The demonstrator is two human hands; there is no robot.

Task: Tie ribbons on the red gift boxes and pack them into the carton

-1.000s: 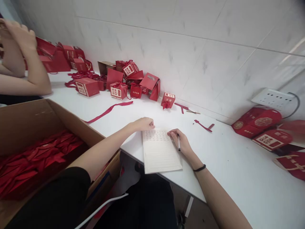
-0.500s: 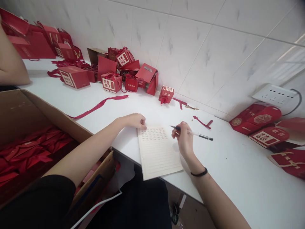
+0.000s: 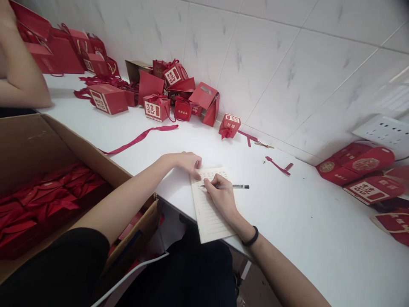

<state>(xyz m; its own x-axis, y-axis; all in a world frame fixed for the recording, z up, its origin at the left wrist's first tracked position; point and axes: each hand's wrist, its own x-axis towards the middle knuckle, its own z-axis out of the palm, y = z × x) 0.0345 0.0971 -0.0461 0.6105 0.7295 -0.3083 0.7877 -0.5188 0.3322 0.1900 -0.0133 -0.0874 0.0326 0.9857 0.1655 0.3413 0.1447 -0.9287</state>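
Note:
A lined notepad (image 3: 209,213) with rows of handwriting near its top lies at the table's front edge, its lower part jutting past that edge. My right hand (image 3: 223,197), with a dark band at the wrist, is closed around a clear pen with a black end (image 3: 240,186). The pen tip is over the left part of the page, just below the written rows; whether it touches the paper I cannot tell. At the pad's top left corner, my left hand (image 3: 189,163) has its fingers curled, gripping the corner with the thumb on the paper.
A cardboard box (image 3: 64,140) full of red gift boxes stands on the left. Red gift boxes (image 3: 156,107) line the wall, with a red ribbon (image 3: 142,137) before them. More red boxes (image 3: 354,160) and a power strip (image 3: 383,132) are at right. Another person's arm (image 3: 27,81) rests far left.
My right hand has moved left and down with the pen, from beside the notepad onto the page. My left hand stays at the corner. The view has shifted slightly.

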